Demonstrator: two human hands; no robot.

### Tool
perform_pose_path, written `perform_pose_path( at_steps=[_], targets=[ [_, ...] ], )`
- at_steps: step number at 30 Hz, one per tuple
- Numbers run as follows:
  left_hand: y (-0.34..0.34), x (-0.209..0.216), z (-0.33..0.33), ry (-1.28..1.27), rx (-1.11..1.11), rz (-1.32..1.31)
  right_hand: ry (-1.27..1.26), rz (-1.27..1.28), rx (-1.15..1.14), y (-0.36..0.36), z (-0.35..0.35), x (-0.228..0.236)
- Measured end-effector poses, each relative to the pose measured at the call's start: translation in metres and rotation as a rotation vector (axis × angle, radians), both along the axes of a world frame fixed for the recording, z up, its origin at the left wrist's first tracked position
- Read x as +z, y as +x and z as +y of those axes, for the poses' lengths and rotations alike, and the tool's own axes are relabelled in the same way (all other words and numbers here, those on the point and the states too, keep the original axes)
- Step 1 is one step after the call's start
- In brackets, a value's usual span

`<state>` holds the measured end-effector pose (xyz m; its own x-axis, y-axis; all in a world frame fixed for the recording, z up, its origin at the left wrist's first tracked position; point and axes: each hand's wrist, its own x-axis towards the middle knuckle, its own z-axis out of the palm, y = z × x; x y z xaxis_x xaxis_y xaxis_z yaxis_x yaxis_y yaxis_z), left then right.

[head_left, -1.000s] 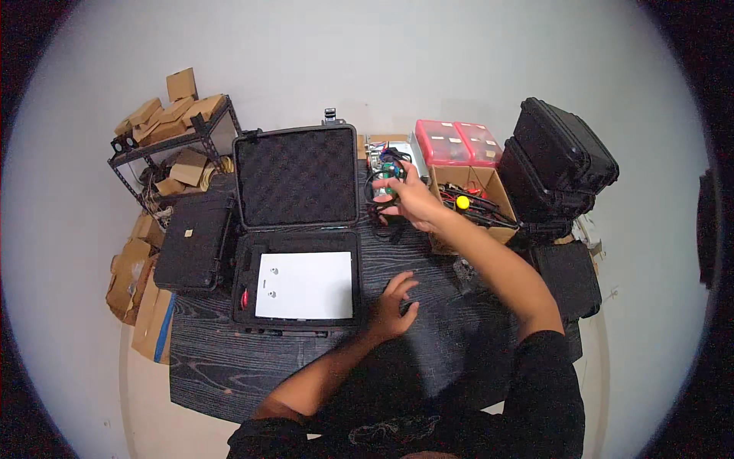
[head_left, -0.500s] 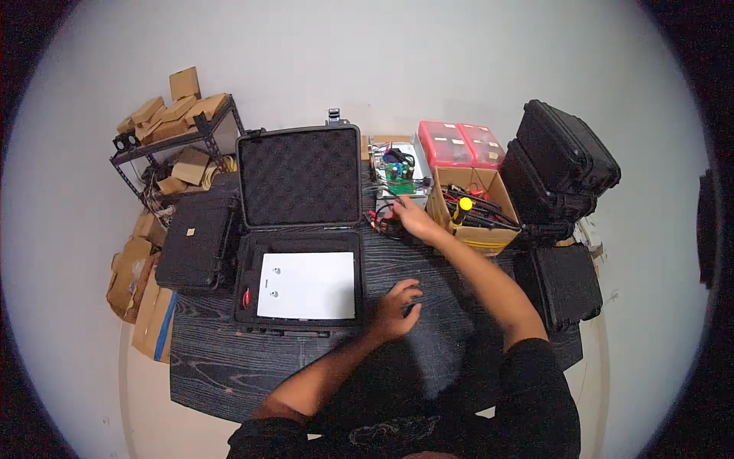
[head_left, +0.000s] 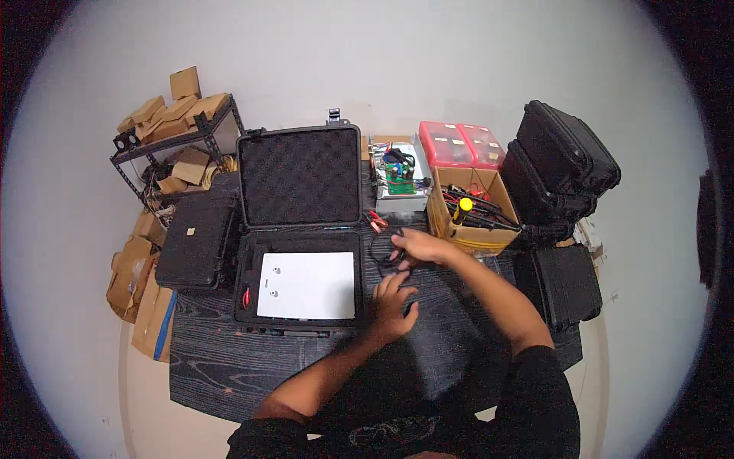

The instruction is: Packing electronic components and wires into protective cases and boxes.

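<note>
The right hand [head_left: 419, 246], fingers curled, holds a black cable [head_left: 371, 246], probably light and limp (best gripped mid-bundle), the left hand [head_left: 392, 307] half-open, seemingly empty.

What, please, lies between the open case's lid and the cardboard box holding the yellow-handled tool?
In the head view, a metal housing with a green circuit board stands there, with red clips nearer the person.

Busy scene on the dark wood-grain table [head_left: 229, 363]!
Here's the open black case [head_left: 300, 180] left of centre, a closed case [head_left: 195, 245] beside it; the metal housing [head_left: 403, 205] stands further back, next to the cardboard box [head_left: 438, 206]; more black cases [head_left: 569, 279] line the right, red clips [head_left: 377, 221] and a looping black cable [head_left: 372, 246] between.
</note>
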<state>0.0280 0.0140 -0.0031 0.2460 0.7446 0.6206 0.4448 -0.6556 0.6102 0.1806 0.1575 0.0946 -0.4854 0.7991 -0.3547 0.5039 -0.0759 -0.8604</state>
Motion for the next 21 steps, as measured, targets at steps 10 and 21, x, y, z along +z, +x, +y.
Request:
perform_pose_path(
  at_steps=[10,21],
  targets=[
    [0.001,0.000,-0.009,-0.086,0.067,0.209,-0.170,0.153,-0.228,0.004,0.007,0.017],
    [0.000,-0.012,-0.005,-0.058,0.042,0.198,-0.207,0.423,-0.363,-0.023,0.051,0.002]
  ],
)
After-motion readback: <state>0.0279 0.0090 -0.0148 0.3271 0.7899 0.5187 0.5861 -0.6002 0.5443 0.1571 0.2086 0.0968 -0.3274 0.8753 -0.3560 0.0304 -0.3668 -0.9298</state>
